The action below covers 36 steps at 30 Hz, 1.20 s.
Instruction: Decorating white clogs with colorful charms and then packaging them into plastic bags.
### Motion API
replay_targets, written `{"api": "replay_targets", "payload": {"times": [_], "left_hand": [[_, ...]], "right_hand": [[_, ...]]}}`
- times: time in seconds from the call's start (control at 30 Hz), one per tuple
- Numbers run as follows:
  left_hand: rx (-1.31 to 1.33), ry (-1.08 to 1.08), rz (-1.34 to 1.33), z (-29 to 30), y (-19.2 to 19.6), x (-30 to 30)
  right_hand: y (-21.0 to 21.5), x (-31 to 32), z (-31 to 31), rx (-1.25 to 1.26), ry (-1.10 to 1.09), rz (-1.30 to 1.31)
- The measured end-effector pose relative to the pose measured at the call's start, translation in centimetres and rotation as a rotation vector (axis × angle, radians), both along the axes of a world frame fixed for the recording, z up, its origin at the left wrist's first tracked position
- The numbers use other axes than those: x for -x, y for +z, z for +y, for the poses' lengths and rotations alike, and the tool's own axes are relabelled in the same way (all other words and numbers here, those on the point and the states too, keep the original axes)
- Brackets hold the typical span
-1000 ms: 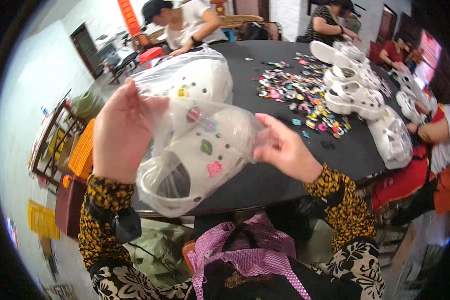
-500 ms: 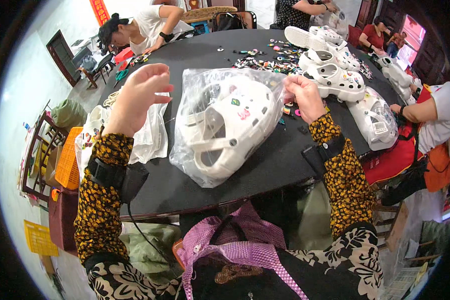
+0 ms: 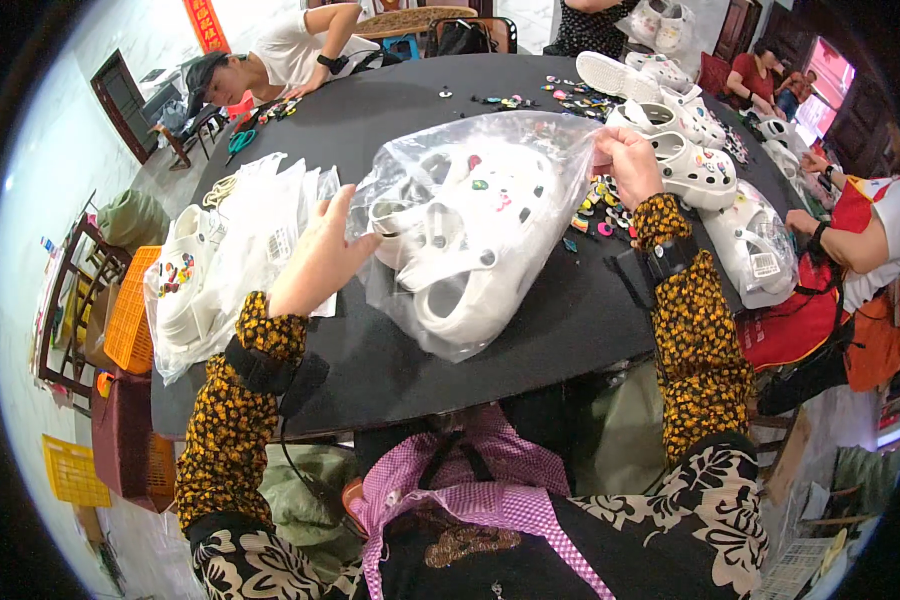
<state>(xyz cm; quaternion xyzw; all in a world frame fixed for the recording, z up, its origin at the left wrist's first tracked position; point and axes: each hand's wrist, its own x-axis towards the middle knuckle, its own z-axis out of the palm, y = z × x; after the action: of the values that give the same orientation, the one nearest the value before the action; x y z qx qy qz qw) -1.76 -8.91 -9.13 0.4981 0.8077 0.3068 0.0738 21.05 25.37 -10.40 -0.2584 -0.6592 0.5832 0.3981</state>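
A clear plastic bag with white clogs inside is in front of me, above the black table. Small coloured charms decorate the clogs. My right hand is closed, pinching the bag's upper right corner and pulling it outward. On the other side, my left hand has its thumb and fingers apart, close to the bag's left edge. Whether it touches the plastic is hard to see. Left of it lie bagged white clogs, also with charms.
More white clogs and a bagged pair line the right side. Loose charms are scattered beyond the bag. Teal scissors lie at the far left. Co-workers sit around the table, one close on my right.
My left hand has come down and right, nearer the bag's edge. The right hand has moved slightly up and right, stretching the bag's corner. A co-worker at the far left has raised their head.
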Motion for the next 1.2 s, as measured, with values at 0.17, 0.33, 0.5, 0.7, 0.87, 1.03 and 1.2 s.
{"api": "replay_targets", "payload": {"times": [0.17,0.33,0.5,0.7,0.87,1.03,1.2], "left_hand": [[-0.041,-0.015,0.199,2.4,-1.6,2.2],[-0.07,-0.126,0.058,5.1,-3.6,3.6],[-0.036,-0.062,-0.009,6.4,-2.5,3.3],[-0.186,-0.004,-0.596,7.6,-1.1,1.0],[-0.129,-0.11,-0.752,5.5,-1.8,-0.5],[-0.061,-0.169,-0.768,5.1,-2.6,-1.1],[-0.13,-0.082,-0.732,4.1,-3.4,1.4]], "right_hand": [[-1.3,-0.9,3.1,0.159,0.019,0.056],[0.2,-1.5,-1.5,-0.787,-0.284,-0.182],[5.2,-3.0,-17.6,-0.904,0.358,-0.084],[1.1,-3.0,-21.7,-1.417,0.388,-0.328],[1.0,-3.4,-19.6,-1.439,0.177,-0.511],[1.1,-4.1,-17.3,-1.566,0.037,-0.736],[1.5,-4.3,-16.5,-1.591,0.012,-0.756]]}}
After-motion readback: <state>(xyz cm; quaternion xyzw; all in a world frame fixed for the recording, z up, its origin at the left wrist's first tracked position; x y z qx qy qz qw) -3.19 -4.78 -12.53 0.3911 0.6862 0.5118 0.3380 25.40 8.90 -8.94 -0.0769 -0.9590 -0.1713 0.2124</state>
